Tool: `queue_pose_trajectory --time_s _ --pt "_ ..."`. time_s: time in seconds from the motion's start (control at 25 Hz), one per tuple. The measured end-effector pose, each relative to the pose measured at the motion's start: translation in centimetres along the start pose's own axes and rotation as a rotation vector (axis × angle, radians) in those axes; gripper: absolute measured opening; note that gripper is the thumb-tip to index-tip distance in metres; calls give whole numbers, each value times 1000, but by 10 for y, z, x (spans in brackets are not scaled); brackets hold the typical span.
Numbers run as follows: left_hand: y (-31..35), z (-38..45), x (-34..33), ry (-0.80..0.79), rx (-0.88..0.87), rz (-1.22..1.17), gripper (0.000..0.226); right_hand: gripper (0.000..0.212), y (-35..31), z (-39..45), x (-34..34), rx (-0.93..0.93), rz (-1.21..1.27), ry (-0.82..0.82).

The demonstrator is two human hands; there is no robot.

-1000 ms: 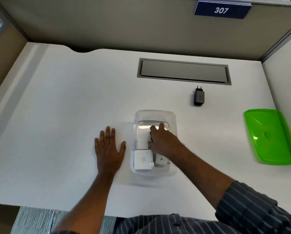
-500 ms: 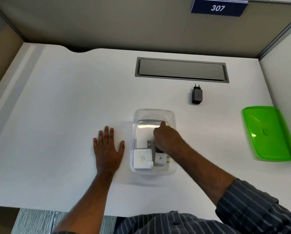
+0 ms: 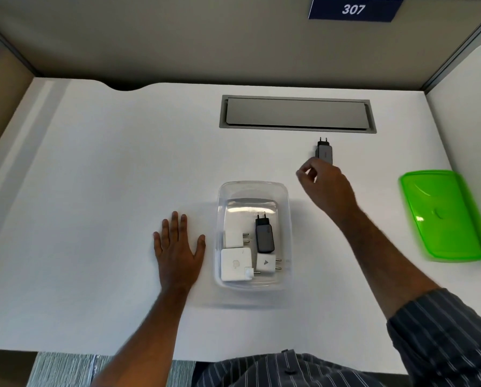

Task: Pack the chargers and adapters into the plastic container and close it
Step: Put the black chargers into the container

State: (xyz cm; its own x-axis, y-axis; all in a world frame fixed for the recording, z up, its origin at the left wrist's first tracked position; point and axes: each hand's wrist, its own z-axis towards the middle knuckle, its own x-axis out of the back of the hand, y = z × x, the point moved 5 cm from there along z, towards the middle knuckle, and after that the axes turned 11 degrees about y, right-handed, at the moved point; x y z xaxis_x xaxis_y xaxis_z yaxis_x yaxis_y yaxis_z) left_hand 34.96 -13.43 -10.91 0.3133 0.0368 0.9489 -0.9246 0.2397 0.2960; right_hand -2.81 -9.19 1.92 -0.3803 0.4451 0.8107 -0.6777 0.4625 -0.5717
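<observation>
Right hand [image 3: 324,185] is out over the desk [image 3: 108,169], fingers curled loosely with thumb and index apart, not gripping anything. Black charger [image 3: 324,151] lies flat just past its fingertips, prongs pointing away from the person; can't tell if the fingers are actually touching it.

Left hand [image 3: 178,248] is flat on the desk, palm down, fingers spread, holding nothing. Clear plastic container [image 3: 252,188] sits just to the right of it, lid off. Inside there are 4 pieces: a dark grey charger [image 3: 264,237] with prongs pointing away, a small white plug adapter [image 3: 233,238] beside it, a big white square power brick [image 3: 235,264] nearest the left hand's thumb side, and a small white adapter [image 3: 266,262] next to that.

Green lid [image 3: 443,216] lies well off to the right of the right hand, near the desk edge.
</observation>
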Motion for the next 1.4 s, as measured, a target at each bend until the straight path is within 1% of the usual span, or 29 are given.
queue_pose_trajectory --time_s 0.16,0.32,0.48,0.72,0.8,0.88,1.0,1.12,1.28,1.4 --pt "0 1 0 4 -2 22 73 10 65 18 -15 -174 40 31" --pt "0 1 -2 -1 1 23 74 31 97 31 -23 -234 40 103" --pt "-1 2 -2 -4 3 29 74 58 105 59 -37 -311 -32 83" --pt "-1 2 -4 -13 3 38 74 76 88 96 -49 -349 -75 51" --pt "-2 2 -4 -11 5 40 74 75 87 102 -51 -359 -111 34" --pt "-3 2 -6 -11 5 44 73 67 87 105 -53 -351 -114 7" --pt "-4 2 -7 -6 3 52 74 57 88 106 -53 -331 -83 -26" --pt "-4 2 -8 3 5 51 74 52 88 102 -50 -298 -24 -11" --pt "-4 2 -7 10 5 44 74 49 77 89 -39 -307 176 25" --pt "-4 3 -7 5 14 43 74 44 46 72 -24 -323 444 46"
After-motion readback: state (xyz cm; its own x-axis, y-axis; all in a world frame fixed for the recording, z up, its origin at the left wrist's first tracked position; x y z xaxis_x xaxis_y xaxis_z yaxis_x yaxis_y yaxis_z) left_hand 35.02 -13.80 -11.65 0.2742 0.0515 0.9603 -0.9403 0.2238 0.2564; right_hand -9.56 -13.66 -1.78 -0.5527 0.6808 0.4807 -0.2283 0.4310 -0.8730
